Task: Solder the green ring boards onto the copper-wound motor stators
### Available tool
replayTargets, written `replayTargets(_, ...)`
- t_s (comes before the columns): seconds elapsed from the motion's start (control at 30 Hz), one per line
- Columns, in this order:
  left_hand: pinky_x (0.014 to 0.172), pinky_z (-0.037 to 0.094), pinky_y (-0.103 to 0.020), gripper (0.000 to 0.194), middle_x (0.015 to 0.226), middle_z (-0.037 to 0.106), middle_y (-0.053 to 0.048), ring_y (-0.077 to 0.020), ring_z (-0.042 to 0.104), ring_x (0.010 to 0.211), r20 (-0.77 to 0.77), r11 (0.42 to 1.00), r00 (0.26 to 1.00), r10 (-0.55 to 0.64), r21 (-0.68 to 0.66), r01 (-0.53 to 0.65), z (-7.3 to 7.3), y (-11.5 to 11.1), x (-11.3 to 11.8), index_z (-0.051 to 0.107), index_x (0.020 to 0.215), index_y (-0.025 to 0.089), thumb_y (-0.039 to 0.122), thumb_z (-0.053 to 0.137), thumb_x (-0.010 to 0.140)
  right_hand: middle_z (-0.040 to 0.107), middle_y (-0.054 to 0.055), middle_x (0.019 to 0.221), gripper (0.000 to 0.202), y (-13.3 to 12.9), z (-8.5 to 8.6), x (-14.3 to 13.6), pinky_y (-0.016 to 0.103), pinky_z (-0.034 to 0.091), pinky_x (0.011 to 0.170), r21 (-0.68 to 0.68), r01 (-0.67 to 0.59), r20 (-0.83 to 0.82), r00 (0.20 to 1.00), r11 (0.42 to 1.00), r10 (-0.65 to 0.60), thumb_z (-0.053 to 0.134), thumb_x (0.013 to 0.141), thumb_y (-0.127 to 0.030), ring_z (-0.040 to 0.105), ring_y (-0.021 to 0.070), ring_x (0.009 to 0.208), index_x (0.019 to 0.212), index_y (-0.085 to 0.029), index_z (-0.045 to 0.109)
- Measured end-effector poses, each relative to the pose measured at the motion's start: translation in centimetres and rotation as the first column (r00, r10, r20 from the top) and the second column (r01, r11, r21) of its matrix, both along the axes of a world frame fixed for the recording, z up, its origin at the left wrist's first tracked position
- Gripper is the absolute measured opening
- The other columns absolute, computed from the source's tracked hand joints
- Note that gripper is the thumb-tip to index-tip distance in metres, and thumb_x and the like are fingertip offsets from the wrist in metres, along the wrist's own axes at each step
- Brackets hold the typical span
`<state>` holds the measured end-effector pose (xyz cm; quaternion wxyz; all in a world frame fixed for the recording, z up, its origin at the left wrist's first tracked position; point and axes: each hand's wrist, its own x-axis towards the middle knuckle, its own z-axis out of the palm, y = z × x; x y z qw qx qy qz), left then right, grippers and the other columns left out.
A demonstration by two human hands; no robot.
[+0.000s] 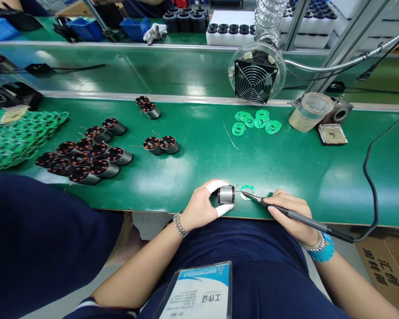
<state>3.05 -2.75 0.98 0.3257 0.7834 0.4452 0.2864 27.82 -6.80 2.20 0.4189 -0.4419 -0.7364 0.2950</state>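
Note:
My left hand (204, 204), with white covers on the thumb and a finger, grips a motor stator (226, 195) by its sides. The stator lies on its side near the table's front edge, and thin wire ends stick out of its right face. In my right hand (291, 212) is a soldering iron (292, 215), held like a pen. Its tip points left, close to the wire ends and over a green ring-shaped circuit board (248, 188). Whether the tip touches the wire or the board I cannot tell.
Several stators (101, 168) stand in a group at the left, beside stacked green board panels (20, 133). Loose ring boards (261, 119) lie under a fume fan (256, 79). A tub (310, 110) and a soldering sponge (332, 134) stand right. A person (46, 239) sits at my left.

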Motion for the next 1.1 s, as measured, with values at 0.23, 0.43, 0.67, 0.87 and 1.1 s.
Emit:
replayTargets(0.23,0.086,0.049,-0.036,0.044,0.103,0.063,-0.008,-0.0212,0.060,0.095,0.005,1.000,1.000,-0.002,0.009,0.002,0.0,-0.1,-0.1,0.054,0.106,0.017,0.030,0.070,0.067,0.066,0.006,0.073,0.017,-0.1,0.0,0.1,0.033,0.049,0.065,0.008,0.010,-0.018,1.000,1.000,-0.010,0.056,0.080,-0.014,0.061,0.0169,0.067,0.091,-0.018,0.067)
replayTargets(0.43,0.086,0.049,-0.037,0.044,0.103,0.063,-0.008,-0.0216,0.061,0.096,0.008,1.000,1.000,-0.009,0.016,0.009,0.0,-0.1,-0.1,0.054,0.106,0.018,0.030,0.070,0.067,0.066,0.005,0.074,0.016,-0.1,-0.2,0.4,0.034,0.049,0.066,0.004,0.012,-0.025,1.000,1.000,-0.012,0.056,0.080,-0.014,0.061,0.0168,0.069,0.091,-0.018,0.067)
replayTargets(0.67,0.086,0.050,-0.037,0.044,0.104,0.063,-0.009,-0.0221,0.061,0.096,0.005,1.000,1.000,-0.010,0.020,0.010,-0.1,-0.1,-0.1,0.055,0.106,0.018,0.029,0.070,0.067,0.068,0.005,0.083,0.017,-0.3,-0.5,0.4,0.033,0.052,0.069,0.030,0.135,0.059,0.989,0.990,-0.137,0.059,0.080,-0.019,0.064,0.0188,0.076,0.096,-0.021,0.065)
replayTargets(0.87,0.086,0.049,-0.037,0.045,0.104,0.063,-0.008,-0.0216,0.060,0.097,0.010,1.000,1.000,-0.009,0.017,0.009,-0.1,-0.1,-0.1,0.054,0.107,0.018,0.029,0.070,0.067,0.069,0.000,0.072,0.017,-0.2,-1.0,0.2,0.026,0.055,0.070,0.050,0.156,0.076,0.984,0.987,-0.159,0.053,0.085,-0.016,0.067,0.0140,0.067,0.099,-0.022,0.061)
replayTargets(1.1,0.086,0.049,-0.038,0.045,0.103,0.062,-0.009,-0.0221,0.062,0.095,0.094,0.994,0.995,0.021,-0.112,-0.011,0.0,-0.3,0.0,0.052,0.105,0.019,0.027,0.071,0.066,0.064,0.008,0.113,0.032,0.8,-1.3,-0.5,0.037,0.050,0.093,0.151,-0.116,0.250,0.965,0.982,0.076,0.049,0.084,-0.011,0.058,0.0206,0.110,0.114,-0.020,0.054)
